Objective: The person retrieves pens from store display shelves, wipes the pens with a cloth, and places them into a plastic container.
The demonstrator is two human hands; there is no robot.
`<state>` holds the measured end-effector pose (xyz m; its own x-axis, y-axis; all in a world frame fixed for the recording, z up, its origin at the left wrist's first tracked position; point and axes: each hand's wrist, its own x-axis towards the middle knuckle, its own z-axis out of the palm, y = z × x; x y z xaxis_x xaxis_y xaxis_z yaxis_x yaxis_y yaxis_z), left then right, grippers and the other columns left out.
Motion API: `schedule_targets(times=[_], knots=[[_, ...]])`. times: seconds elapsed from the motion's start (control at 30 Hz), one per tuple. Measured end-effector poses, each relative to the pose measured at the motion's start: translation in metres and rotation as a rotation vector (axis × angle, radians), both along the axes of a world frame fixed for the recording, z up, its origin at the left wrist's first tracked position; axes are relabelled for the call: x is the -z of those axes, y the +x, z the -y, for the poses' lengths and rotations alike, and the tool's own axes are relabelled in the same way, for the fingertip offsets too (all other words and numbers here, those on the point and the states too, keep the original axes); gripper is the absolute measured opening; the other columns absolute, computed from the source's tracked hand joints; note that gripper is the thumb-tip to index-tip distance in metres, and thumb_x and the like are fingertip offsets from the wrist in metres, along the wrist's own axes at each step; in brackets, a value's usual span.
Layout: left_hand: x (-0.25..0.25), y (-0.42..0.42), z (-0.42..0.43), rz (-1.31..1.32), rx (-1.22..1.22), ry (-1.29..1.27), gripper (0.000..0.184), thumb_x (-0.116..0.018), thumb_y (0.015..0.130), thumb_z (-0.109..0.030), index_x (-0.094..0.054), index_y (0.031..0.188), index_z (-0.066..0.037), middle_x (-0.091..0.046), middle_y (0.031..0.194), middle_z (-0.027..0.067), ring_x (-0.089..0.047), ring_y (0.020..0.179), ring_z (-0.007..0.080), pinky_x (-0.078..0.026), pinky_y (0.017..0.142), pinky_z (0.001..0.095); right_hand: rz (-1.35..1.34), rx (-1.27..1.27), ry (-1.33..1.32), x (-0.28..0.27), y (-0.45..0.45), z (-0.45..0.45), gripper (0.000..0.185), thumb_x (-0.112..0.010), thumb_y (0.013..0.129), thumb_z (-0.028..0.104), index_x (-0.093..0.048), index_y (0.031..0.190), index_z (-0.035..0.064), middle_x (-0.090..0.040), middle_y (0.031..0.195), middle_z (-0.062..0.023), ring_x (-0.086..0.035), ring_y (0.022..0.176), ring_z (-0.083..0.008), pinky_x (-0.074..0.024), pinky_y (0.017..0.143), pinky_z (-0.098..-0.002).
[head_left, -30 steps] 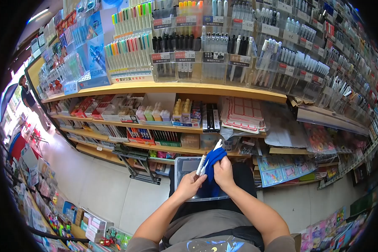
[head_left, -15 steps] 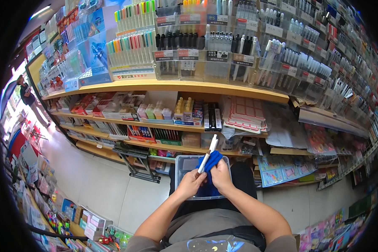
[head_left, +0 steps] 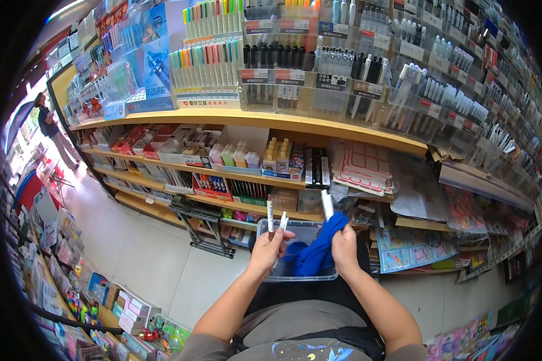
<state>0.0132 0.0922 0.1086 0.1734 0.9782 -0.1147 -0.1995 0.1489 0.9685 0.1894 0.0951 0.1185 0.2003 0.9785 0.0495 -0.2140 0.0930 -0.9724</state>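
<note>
My left hand (head_left: 265, 249) is closed around slim pens, among them a white pen (head_left: 270, 213) with a dark lower part and a shorter white one beside it. To its right, my right hand (head_left: 344, 249) grips a bunched blue cloth (head_left: 314, 255). A thicker white pen (head_left: 327, 205) sticks up out of that cloth, its lower part wrapped and hidden. Below both hands a clear plastic box (head_left: 307, 278) rests on my lap, and the loose end of the cloth hangs into it.
Ahead is a wooden shelf (head_left: 337, 126) carrying clear racks of pens (head_left: 271, 57). Lower shelves hold a box of yellow-capped bottles (head_left: 277, 157) and stacked red-and-white sheets (head_left: 362, 162). A folded black metal stand (head_left: 203, 219) is left of the box. Far left, a person (head_left: 51, 129) stands.
My hands have moved apart; earlier they met at the cloth around white pens. Now the left holds slim pens and the right holds the cloth with a white pen. The view has shifted slightly.
</note>
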Motion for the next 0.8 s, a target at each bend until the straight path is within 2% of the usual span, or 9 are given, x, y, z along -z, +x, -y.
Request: schedule_targets(times=[0.07,0.1,0.17,0.27,0.37,0.47,0.57,0.63,0.8], knots=[[-0.002,0.003,-0.001,0.064,-0.008,0.022,0.034,-0.043,0.092,-0.031,-0.06,0.091,-0.002,-0.047,0.064,-0.0017,-0.041,0.054,0.0066,-0.034,0.049,0.0203,0.215,-0.131,0.059,-0.005,-0.012,0.01,0.011,-0.046,0.085,0.007,-0.055,0.088,0.0026,-0.055,0.073,-0.0006,-0.049,0.061,-0.0074,-0.0407,0.058,-0.0208],[-0.002,0.007,0.0,0.064,0.005,0.015,0.033,-0.044,0.092,-0.03,-0.059,0.092,-0.002,-0.047,0.064,-0.002,-0.041,0.054,0.0064,-0.034,0.049,0.0203,0.381,-0.25,-0.123,-0.015,-0.015,0.019,0.012,-0.045,0.083,0.004,-0.054,0.09,-0.0001,-0.058,0.08,-0.0027,-0.053,0.069,-0.0104,-0.0427,0.063,-0.0236],[-0.002,0.013,0.004,0.06,0.028,0.001,0.03,-0.044,0.092,-0.029,-0.059,0.094,-0.002,-0.048,0.066,-0.0026,-0.041,0.054,0.0062,-0.034,0.049,0.0204,0.571,-0.275,0.171,0.013,-0.033,0.019,0.015,-0.043,0.084,0.007,-0.052,0.093,-0.0014,-0.061,0.086,-0.0113,-0.058,0.077,-0.0223,-0.045,0.069,-0.0323],[0.006,0.011,0.003,0.119,-0.047,0.023,0.024,-0.05,0.09,-0.027,-0.057,0.09,-0.004,-0.049,0.067,-0.0031,-0.041,0.055,0.0059,-0.034,0.049,0.0209,0.763,-0.301,0.197,0.011,-0.039,0.026,0.02,-0.04,0.084,0.008,-0.049,0.098,-0.0017,-0.059,0.092,-0.0215,-0.058,0.084,-0.0359,-0.0441,0.075,-0.0403],[0.001,0.008,0.003,0.225,-0.11,-0.041,0.021,-0.052,0.088,-0.025,-0.055,0.086,-0.004,-0.046,0.065,-0.0017,-0.04,0.055,0.0068,-0.034,0.048,0.0211,0.9,-0.486,0.077,0.012,-0.027,0.026,0.025,-0.038,0.083,0.008,-0.048,0.103,-0.0006,-0.056,0.095,-0.0257,-0.054,0.088,-0.0411,-0.0436,0.075,-0.0427],[0.004,0.009,-0.004,0.396,-0.173,-0.078,0.019,-0.05,0.089,-0.021,-0.053,0.087,-0.002,-0.042,0.065,-0.0001,-0.039,0.056,0.0077,-0.034,0.047,0.0205,0.953,-0.494,0.076,0.016,-0.013,0.034,0.018,-0.039,0.081,0.01,-0.047,0.094,0.0,-0.055,0.086,-0.027,-0.053,0.083,-0.0428,-0.0421,0.072,-0.0463],[0.011,-0.002,-0.015,0.528,-0.155,-0.042,0.019,-0.048,0.09,-0.02,-0.052,0.089,-0.001,-0.045,0.071,0.0013,-0.039,0.057,0.0075,-0.035,0.047,0.0206,0.794,-0.521,0.132,0.03,0.001,0.04,0.015,-0.038,0.082,0.007,-0.046,0.093,-0.0001,-0.054,0.084,-0.0254,-0.053,0.083,-0.0412,-0.0428,0.073,-0.0428],[0.005,-0.008,-0.013,0.483,-0.095,-0.074,0.021,-0.046,0.091,-0.021,-0.052,0.09,-0.001,-0.049,0.077,0.0026,-0.04,0.058,0.0075,-0.036,0.048,0.0208,0.463,-0.568,0.125,0.033,0.002,0.035,0.013,-0.038,0.088,0.008,-0.048,0.093,0.0011,-0.053,0.083,-0.0095,-0.052,0.078,-0.0202,-0.0428,0.073,-0.0312],[0.005,-0.006,-0.007,0.381,-0.064,-0.068,0.021,-0.046,0.091,-0.021,-0.053,0.092,-0.001,-0.049,0.076,0.0018,-0.043,0.06,0.0078,-0.038,0.049,0.0211,0.236,-0.654,-0.286,0.002,-0.015,0.019,0.017,-0.039,0.092,0.016,-0.052,0.097,0.0057,-0.054,0.086,-0.0016,-0.051,0.078,-0.0106,-0.0424,0.072,-0.0247]])
